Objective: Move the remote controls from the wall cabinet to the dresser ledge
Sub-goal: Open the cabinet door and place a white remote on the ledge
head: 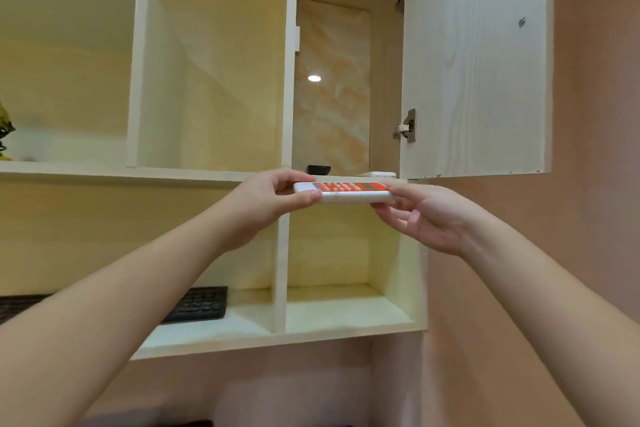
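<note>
A white remote control with red and orange buttons (346, 191) lies level in the air just in front of the wall cabinet's shelf edge (367, 179). My left hand (273, 199) pinches its left end between thumb and fingers. My right hand (424, 215) holds its right end with the fingertips, palm turned up. Inside the open compartment a second white remote (379, 174) lies on the shelf, and a small black object (319, 169) sits further back; only their tops show.
The cabinet door (478, 59) stands open to the right with two metal hinges. A black keyboard (194, 303) lies on the lower shelf at left. A vertical divider (282, 270) splits the lower shelf. A pink wall runs along the right.
</note>
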A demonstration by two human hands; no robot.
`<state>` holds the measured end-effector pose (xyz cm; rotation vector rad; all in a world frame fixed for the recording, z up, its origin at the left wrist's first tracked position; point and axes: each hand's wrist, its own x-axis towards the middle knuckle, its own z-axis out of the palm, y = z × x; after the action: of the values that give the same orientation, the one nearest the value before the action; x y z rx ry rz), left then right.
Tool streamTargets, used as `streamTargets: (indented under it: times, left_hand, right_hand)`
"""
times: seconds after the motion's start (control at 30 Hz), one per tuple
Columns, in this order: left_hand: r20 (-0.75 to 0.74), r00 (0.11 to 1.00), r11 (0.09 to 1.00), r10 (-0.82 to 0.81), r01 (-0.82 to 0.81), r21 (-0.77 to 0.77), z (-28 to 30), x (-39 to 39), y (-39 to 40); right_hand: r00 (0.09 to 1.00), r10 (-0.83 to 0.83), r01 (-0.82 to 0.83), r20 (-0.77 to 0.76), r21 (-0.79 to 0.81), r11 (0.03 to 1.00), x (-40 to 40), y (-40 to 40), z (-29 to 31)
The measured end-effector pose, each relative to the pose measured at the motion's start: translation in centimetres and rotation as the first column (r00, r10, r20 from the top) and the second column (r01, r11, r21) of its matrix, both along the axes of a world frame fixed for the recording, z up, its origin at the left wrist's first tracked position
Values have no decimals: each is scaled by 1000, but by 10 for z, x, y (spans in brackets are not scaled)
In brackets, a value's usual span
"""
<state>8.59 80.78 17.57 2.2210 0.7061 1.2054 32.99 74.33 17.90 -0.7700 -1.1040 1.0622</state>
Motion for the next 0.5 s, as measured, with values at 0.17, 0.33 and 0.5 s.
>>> streamTargets:
  times: [0.17,0.33,0.5]
  left_hand:
    - [-29,999,998,-30,28,-56,-23,-10,-15]
    - [57,983,975,-174,180,-130,-54,0,-25]
    - [60,962,949,-266,272,-162,-81,26,-49]
  right_hand:
    - [994,-100,98,-44,-48,994,-12,-32,-30]
    - [979,-198,195,-49,-53,979,-16,-72,-60]
    - [947,-316,314,-58,-38,949,-8,-119,-89]
